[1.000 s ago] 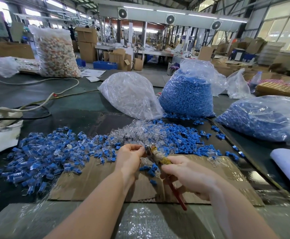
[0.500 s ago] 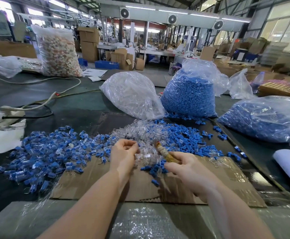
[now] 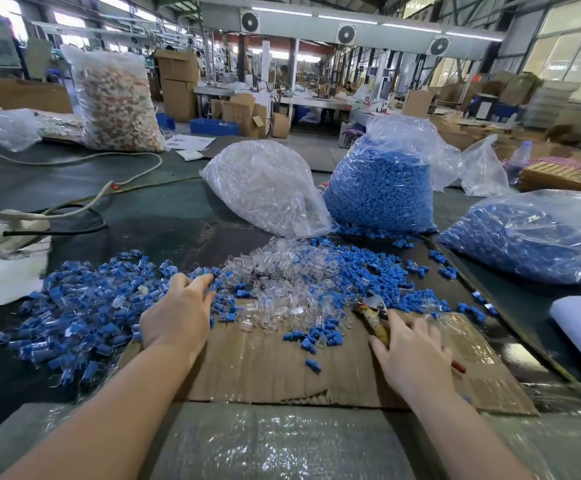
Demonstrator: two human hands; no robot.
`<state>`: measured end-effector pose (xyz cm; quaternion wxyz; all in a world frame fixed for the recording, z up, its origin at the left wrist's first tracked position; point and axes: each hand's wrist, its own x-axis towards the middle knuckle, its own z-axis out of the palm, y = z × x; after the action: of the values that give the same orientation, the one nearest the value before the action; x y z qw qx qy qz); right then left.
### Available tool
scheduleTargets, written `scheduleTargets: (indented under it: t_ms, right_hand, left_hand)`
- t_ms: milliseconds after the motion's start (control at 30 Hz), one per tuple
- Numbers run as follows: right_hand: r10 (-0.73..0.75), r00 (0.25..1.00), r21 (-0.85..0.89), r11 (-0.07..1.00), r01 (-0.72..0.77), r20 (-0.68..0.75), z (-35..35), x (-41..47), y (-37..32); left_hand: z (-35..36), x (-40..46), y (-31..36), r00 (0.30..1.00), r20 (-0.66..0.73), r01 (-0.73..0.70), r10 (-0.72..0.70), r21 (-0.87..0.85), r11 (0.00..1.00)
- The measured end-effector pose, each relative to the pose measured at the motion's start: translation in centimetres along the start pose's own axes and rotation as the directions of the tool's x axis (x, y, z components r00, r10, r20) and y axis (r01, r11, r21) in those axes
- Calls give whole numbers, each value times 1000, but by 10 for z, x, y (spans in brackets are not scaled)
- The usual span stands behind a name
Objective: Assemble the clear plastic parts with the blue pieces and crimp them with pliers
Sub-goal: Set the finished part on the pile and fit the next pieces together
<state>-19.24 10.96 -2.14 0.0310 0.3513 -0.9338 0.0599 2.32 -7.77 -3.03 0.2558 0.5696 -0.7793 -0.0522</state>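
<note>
On the cardboard sheet (image 3: 282,372) the big heap of assembled pieces (image 3: 74,313) sits left, touching the clear plastic parts (image 3: 282,289) and loose blue pieces (image 3: 379,271) at centre. My worry is that finished and unfinished parts mix where the heaps meet, or a sweep knocks pieces off the cardboard. The left hand (image 3: 178,317) lies open, fingers spread on the assembled heap, gripping nothing, while the right hand (image 3: 410,355) rests loosely over the pliers (image 3: 374,311), not visibly clenched
</note>
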Motion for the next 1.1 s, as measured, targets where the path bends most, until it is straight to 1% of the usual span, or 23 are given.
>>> scheduleTargets:
  t_ms: [67, 100, 133, 200, 233, 267, 300, 367, 433, 500, 533, 567, 667, 733, 767, 800, 867, 967, 1033, 1100]
  right_hand:
    - [-5, 1000, -39, 999, 4, -20, -3, 0, -1]
    - [-19, 999, -46, 999, 17, -49, -5, 0, -3]
    - [-46, 995, -39, 998, 43, -90, -6, 0, -5]
    - [-114, 978, 19, 993, 119, -172, -8, 1, -10]
    - [-145, 969, 50, 986, 158, -200, -8, 2, -14]
    - [-171, 962, 74, 979, 191, -214, -7, 3, -17]
    - [-194, 957, 87, 972, 216, -215, -6, 4, -19]
    - [-232, 953, 78, 965, 251, -193, -3, 6, -24]
    - [-253, 952, 48, 963, 264, -175, 0, 8, -26]
    - [-258, 949, 19, 964, 266, -182, 2, 9, -26]
    - [-256, 948, 18, 964, 264, -187, 2, 10, -27]
    - [-254, 948, 28, 964, 264, -192, 2, 11, -27]
    - [-237, 946, 57, 965, 255, -221, 0, 11, -28]
    - [-220, 943, 116, 960, 255, -250, -2, 12, -29]
    - [-211, 946, 187, 947, 260, -247, -4, 12, -30]
    - [-204, 952, 285, 921, 265, -226, -7, 14, -31]
    - [-223, 965, 497, 827, 263, -140, -14, 16, -34]
    - [-325, 946, 712, 664, 230, -2, -23, 16, -37]
    - [-361, 931, 791, 586, 175, 62, -26, 14, -39]
    - [-390, 917, 802, 571, 175, 78, -25, 13, -39]
  left_hand:
    - [-2, -3, 6, 1000, 0, -25, 25, 3, 1000]
    - [-3, -6, 12, 998, 1, -67, 67, -49, 997]
    - [-5, -9, 18, 991, 13, -129, 132, -134, 982]
    - [-7, -16, 34, 952, 73, -256, 297, -338, 906]
    - [-8, -21, 42, 914, 133, -297, 383, -422, 856]
    - [-9, -25, 49, 862, 203, -317, 464, -499, 807]
    - [-10, -30, 56, 803, 267, -317, 533, -566, 761]
    - [-9, -36, 66, 699, 342, -305, 628, -652, 694]
    - [-5, -40, 71, 634, 376, -339, 676, -651, 680]
    - [0, -43, 73, 603, 411, -369, 684, -616, 696]
    - [2, -44, 74, 613, 411, -378, 675, -598, 707]
    - [5, -45, 74, 643, 395, -383, 656, -576, 722]
    - [13, -50, 79, 776, 298, -360, 556, -515, 778]
    - [14, -51, 83, 847, 232, -292, 478, -548, 784]
    - [14, -51, 85, 871, 202, -261, 448, -582, 770]
    - [12, -51, 87, 887, 173, -242, 427, -613, 752]
    - [9, -48, 89, 904, 137, -212, 405, -680, 702]
    - [4, -44, 92, 913, 171, -103, 371, -781, 615]
    - [3, -43, 93, 915, 206, -32, 348, -821, 569]
    - [1, -43, 93, 916, 228, 19, 329, -847, 532]
